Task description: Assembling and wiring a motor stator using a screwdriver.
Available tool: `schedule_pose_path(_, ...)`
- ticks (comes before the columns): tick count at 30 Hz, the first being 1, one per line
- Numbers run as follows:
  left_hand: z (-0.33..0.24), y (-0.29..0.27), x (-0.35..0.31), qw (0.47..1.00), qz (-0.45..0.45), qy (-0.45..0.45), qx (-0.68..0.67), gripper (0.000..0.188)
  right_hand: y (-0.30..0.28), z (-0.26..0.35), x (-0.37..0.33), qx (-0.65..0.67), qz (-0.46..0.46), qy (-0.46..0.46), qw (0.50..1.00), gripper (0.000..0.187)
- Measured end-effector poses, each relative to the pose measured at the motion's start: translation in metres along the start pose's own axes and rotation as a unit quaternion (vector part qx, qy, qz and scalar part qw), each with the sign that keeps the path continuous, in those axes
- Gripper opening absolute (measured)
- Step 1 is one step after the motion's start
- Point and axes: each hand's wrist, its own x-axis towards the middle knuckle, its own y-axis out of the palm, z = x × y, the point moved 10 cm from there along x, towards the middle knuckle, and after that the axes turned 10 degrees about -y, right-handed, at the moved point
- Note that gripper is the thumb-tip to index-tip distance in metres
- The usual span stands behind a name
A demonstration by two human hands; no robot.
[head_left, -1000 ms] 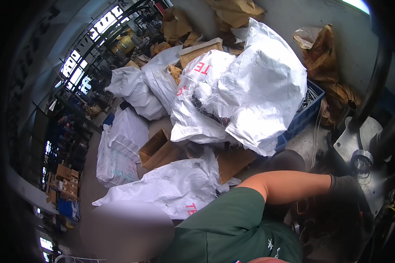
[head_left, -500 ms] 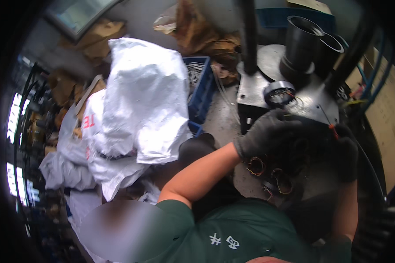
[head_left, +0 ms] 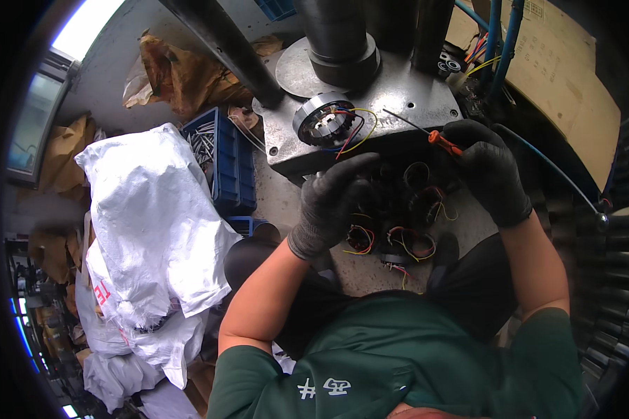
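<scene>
A few marks show up here. The green shirt [head_left: 391, 342] has two white signs [head_left: 338, 386] on its front. They sit side by side, and each one is made of several short lines. A white sack [head_left: 96, 269] on the left has big red letters [head_left: 103, 293] on it. They are tilted and close to the sack's edge. A bit lower there is a small red mark [head_left: 124, 337], too little to make out. The tan cardboard [head_left: 573, 91] at the top right has small, pale print [head_left: 538, 42] in rows, too faint to read.
</scene>
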Motion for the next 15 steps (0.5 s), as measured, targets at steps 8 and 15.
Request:
schedule_pose_path(8, 0.001, 0.081, -0.015, 0.942, 0.209, 0.14, 0.222, 0.052, 0.001, -0.018, -0.006, 0.112, -0.068, 0.177, 0.976, 0.018)
schedule_pose_path(15, 0.013, -0.03, 0.014, 0.985, -0.045, 0.069, 0.153, 0.013, 0.021, -0.021, 0.001, 0.072, -0.051, 0.186, 0.979, 0.027)
